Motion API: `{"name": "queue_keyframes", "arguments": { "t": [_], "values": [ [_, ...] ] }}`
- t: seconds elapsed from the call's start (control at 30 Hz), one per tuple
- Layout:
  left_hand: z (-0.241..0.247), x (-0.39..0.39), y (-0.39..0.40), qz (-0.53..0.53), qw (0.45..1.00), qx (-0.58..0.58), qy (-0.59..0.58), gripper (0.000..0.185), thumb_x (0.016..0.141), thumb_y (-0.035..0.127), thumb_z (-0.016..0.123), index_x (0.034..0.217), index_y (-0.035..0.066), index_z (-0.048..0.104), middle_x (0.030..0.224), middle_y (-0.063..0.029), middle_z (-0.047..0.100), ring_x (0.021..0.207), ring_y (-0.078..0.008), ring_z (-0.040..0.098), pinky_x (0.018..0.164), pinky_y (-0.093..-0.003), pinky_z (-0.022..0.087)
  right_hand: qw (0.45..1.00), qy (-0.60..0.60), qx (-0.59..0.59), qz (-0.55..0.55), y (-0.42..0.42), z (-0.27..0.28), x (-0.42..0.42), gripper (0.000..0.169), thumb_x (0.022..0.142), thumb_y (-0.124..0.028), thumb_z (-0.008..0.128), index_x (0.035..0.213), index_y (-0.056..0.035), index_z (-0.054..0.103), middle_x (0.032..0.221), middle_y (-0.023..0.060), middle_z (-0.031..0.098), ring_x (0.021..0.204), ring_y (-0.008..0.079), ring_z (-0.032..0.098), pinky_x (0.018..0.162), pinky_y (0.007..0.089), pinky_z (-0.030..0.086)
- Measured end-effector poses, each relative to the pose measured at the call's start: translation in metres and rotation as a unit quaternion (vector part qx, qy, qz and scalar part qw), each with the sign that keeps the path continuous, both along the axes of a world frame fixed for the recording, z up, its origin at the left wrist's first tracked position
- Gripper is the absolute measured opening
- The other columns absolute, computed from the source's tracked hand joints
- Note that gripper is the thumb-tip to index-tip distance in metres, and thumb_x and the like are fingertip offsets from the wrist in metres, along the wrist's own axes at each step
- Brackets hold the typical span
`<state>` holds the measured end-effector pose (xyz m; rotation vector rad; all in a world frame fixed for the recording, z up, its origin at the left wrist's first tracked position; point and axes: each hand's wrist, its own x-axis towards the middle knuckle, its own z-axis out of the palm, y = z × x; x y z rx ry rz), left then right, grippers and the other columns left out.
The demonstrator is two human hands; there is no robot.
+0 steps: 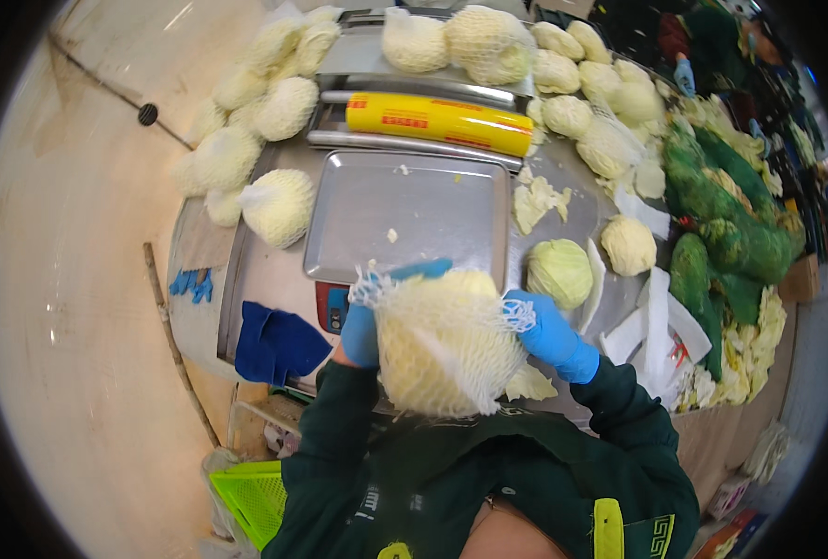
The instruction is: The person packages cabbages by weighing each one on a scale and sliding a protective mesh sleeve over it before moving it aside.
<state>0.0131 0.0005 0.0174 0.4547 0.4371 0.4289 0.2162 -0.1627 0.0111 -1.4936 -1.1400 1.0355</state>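
Note:
In front of my chest is a pale cabbage (477, 284) partly covered by a white foam mesh sleeve (449, 353). My left hand (362, 334), in a blue glove, grips it from the left side, with fingers reaching along its far side. At the sleeve's right edge, the gloved fingers of my right hand (550, 339) pinch the bunched mesh. Just beyond the cabbage lies a shallow metal tray (414, 202) with small leaf scraps on it. A bare green cabbage (560, 273) rests near my right hand.
Several netted cabbages (228, 157) are piled at left, more at the back. A yellow film roll (438, 122) lies on metal rollers. White foam strips (657, 328), green trimmings (735, 209) and a whitish cabbage (628, 244) are at right. A dark blue cloth (277, 342) lies left.

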Motion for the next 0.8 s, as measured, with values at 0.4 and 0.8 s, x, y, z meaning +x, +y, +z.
{"name": "queue_keyframes", "arguments": {
  "t": [0.4, 0.8],
  "values": [
    [-0.026, -0.034, -0.057, 0.011, 0.988, -0.154, 0.015, 0.049, 0.085, 0.034, 0.048, 0.116, -0.004, 0.052, 0.112, -0.0160, 0.059, 0.102, -0.0270, 0.058, 0.091, -0.0379, 0.044, 0.860, 0.481, -0.151, -0.079, -0.025, -0.008, -0.021, 0.031, 0.088, -0.025, 0.058, 0.112, -0.0056, 0.055, 0.106, 0.0071, 0.059, 0.100, 0.0127, 0.055, 0.090, 0.0287, 0.044],
    [-0.046, -0.041, -0.052, 0.008, 0.977, 0.184, 0.111, 0.070, 0.083, 0.040, 0.057, 0.138, 0.006, 0.029, 0.133, -0.0118, 0.041, 0.124, -0.0222, 0.039, 0.102, -0.0376, 0.033, 0.734, 0.663, -0.091, -0.120, -0.021, 0.017, -0.051, 0.058, 0.093, -0.049, 0.039, 0.135, -0.0091, 0.036, 0.136, 0.0108, 0.042, 0.123, 0.0258, 0.042, 0.103, 0.0421, 0.034]
  ]
}}
